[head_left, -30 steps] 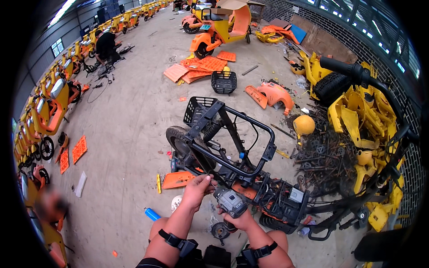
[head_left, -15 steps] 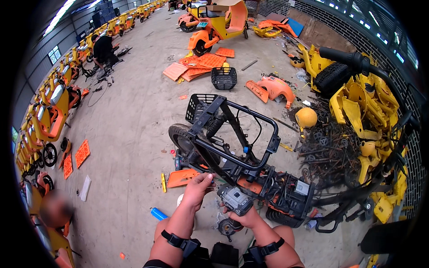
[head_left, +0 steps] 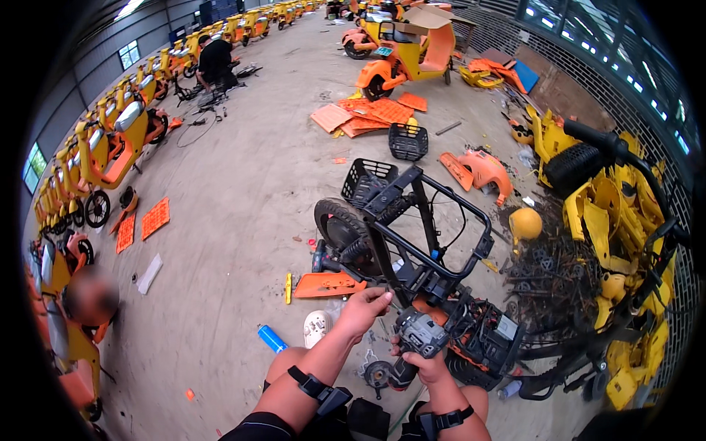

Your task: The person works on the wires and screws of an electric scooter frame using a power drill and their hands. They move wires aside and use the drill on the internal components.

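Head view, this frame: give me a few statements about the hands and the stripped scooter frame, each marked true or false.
1. The right hand grips a grey power drill. True.
2. The left hand holds the blue cylinder. False: the blue cylinder lies on the concrete floor, apart from both hands; the left hand reaches to the black scooter frame.
3. The scooter frame still carries orange body panels all over. False: its black tubes are bare, and an orange panel lies on the floor beside its front wheel.
4. A black basket stands on the floor beyond the frame. True.
5. A yellow helmet lies right of the frame. True.
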